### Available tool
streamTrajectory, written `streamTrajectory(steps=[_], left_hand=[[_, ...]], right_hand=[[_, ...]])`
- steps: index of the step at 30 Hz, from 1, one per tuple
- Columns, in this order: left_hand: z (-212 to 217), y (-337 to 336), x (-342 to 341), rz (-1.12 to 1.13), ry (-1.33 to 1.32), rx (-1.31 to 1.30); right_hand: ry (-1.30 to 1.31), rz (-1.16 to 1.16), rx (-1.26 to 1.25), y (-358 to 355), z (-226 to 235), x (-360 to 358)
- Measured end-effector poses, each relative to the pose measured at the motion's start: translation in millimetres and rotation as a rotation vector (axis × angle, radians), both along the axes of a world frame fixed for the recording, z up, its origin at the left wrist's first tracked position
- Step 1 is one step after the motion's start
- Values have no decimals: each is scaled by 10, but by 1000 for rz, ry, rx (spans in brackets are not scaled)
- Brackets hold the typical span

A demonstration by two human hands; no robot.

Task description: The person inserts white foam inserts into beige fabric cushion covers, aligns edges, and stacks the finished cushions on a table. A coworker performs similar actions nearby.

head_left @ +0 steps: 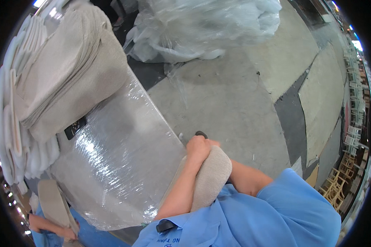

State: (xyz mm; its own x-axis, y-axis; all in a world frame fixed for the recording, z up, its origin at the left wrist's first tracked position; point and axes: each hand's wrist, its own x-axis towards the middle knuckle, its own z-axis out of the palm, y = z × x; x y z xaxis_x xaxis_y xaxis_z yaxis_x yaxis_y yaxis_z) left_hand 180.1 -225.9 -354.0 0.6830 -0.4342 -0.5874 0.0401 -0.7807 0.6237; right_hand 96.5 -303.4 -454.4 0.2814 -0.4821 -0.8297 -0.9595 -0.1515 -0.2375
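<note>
A beige fabric-covered cushion (212, 177) stands on edge against my body, at the right side of the wrapped table. My left hand (198, 148) is closed at its far end, fingers curled over the edge, with the forearm lying along the cushion's left side. From the right, my other forearm passes behind the cushion. Only a blurred bit of my right hand (214, 142) shows beyond the far edge, beside the left one; its fingers are mostly hidden. A dark rounded thing (201, 134) shows just past the hands; I cannot make out what it is.
A film-wrapped table (123, 164) carries a stack of beige fabric (70, 70) and a black item (75, 128). White padding (12, 123) hangs at left. At lower left a co-worker's hand (66, 233) touches another beige cushion (52, 201). Plastic-wrapped bundles (202, 29) lie ahead; chairs (338, 181) line the right.
</note>
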Motion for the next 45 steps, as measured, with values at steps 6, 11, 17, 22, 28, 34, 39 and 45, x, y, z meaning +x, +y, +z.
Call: streamTrajectory(steps=[6,11,17,22,28,34,39,45], left_hand=[[126,-50,75,-154,6,73],[70,-235,-289,-197,26,54],[43,-215,-314,-194,190,3],[-43,-147,-323,-140,269,-8],[-122,-125,-358,-122,218,-25],[-227,54,-358,51,399,-31],[-16,-45,-349,219,592,-30],[-119,-28,-393,275,670,-108]], right_hand=[[-123,-708,217,-88,109,-135],[-286,-1313,503,-161,482,-635],[-271,-1304,618,-278,436,-872],[-258,-1184,631,-266,312,-809],[-298,-1046,587,-127,78,-718],[-588,-958,387,-379,588,-778],[-1084,-935,444,-532,1354,-723],[-1142,-588,579,-428,1355,-655]])
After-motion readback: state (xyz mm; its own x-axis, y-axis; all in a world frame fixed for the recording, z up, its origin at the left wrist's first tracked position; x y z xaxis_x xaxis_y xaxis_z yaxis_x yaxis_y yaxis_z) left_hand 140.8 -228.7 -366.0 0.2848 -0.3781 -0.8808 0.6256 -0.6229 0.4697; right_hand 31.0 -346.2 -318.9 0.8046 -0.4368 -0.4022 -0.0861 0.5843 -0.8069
